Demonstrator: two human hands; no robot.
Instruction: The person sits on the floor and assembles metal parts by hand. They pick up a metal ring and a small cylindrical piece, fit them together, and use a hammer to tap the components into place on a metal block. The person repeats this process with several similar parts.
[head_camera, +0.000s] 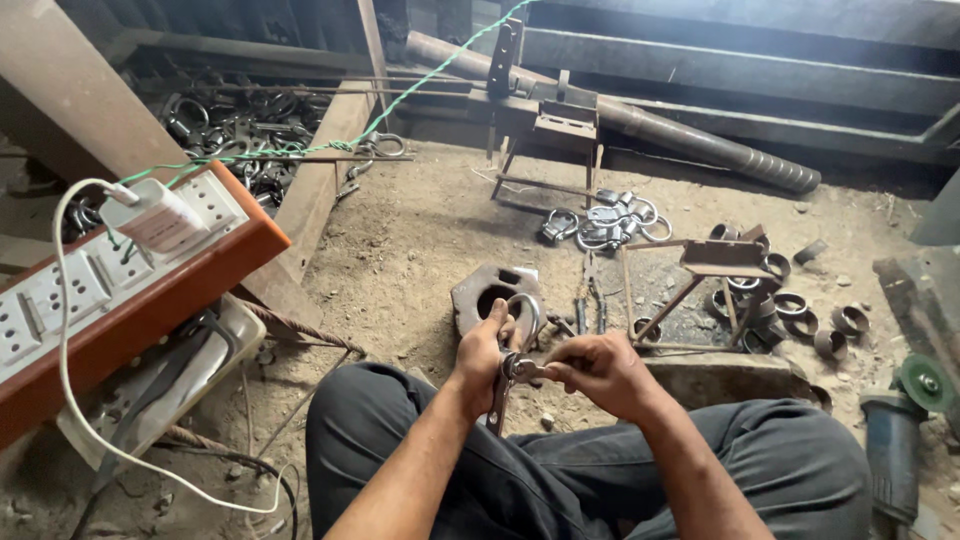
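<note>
My left hand (481, 352) grips a grey metal shackle (524, 318) by its curved bow, holding it upright over my knees. Beside it, my right hand (597, 367) pinches a small bolt or pin (522, 369) at the shackle's lower end. Both hands sit close together above the dirt floor. A dark tool shaft hangs below the left hand. Just beyond the hands lies a thick metal plate with a hole (482, 290).
An orange and white power strip (120, 280) with a white plug and cable sits at left. Finished shackles (610, 222) lie ahead, metal rings (800, 310) at right, a small iron stand (715, 275), an angle grinder (905, 420) at far right, more shackles (240, 130) behind a beam.
</note>
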